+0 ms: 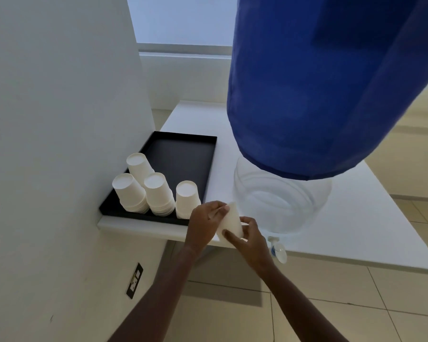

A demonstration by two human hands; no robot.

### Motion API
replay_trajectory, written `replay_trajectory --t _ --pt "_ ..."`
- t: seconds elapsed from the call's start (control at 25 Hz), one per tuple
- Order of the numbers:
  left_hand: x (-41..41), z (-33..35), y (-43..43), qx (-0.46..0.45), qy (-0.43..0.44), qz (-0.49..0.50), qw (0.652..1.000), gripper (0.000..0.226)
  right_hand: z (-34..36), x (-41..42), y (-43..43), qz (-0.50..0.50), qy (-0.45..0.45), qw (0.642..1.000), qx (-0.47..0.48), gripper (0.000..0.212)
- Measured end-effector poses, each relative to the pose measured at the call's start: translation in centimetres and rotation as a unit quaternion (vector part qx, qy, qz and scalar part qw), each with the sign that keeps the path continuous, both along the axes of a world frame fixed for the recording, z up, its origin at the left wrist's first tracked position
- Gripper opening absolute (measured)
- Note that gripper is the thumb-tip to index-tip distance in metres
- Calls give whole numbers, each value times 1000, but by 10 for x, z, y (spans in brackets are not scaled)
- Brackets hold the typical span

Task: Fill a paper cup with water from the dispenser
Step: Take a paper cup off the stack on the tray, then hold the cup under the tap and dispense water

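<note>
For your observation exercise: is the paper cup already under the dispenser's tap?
No: both hands hold the paper cup above the table edge, left of the tap.

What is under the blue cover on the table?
Below the blue cover a clear dispenser base shows, with a tap at the table edge. The bottle inside the cover is hidden.

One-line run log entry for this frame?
step: cup picked | hands: left hand and right hand both on paper cup | tap: untouched | cup stacks: upside down on black tray
</note>
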State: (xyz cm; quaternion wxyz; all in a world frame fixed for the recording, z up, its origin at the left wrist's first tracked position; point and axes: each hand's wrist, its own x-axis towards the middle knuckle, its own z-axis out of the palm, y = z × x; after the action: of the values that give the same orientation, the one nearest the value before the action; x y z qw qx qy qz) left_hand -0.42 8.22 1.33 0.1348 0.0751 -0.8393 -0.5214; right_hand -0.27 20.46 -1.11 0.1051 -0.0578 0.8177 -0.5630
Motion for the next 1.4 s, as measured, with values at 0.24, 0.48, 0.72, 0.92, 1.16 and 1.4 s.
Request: replay_trajectory --t 0.24,0.48,0.72,0.92,1.16,1.4 --pt "20 2 24 -129 -62 -186 972 15 0 8 27 18 -74 996 -36 76" --pt "21 -8 57 -191 -60 -152 968 19 -50 54 59 29 -92 994 -44 62" --pt "11 -27 100 -312 -104 -211 920 49 -82 36 87 -172 -88 981 -32 64" --pt "8 -39 116 -486 -63 -230 841 51 -86 17 80 -192 -13 980 -40 45" --pt "-3 -34 110 -573 -36 -295 763 34 -84 15 87 -136 4 989 -58 56" --pt "-17 -22 109 -494 -115 -273 817 24 -90 15 88 -130 -3 988 -79 62"
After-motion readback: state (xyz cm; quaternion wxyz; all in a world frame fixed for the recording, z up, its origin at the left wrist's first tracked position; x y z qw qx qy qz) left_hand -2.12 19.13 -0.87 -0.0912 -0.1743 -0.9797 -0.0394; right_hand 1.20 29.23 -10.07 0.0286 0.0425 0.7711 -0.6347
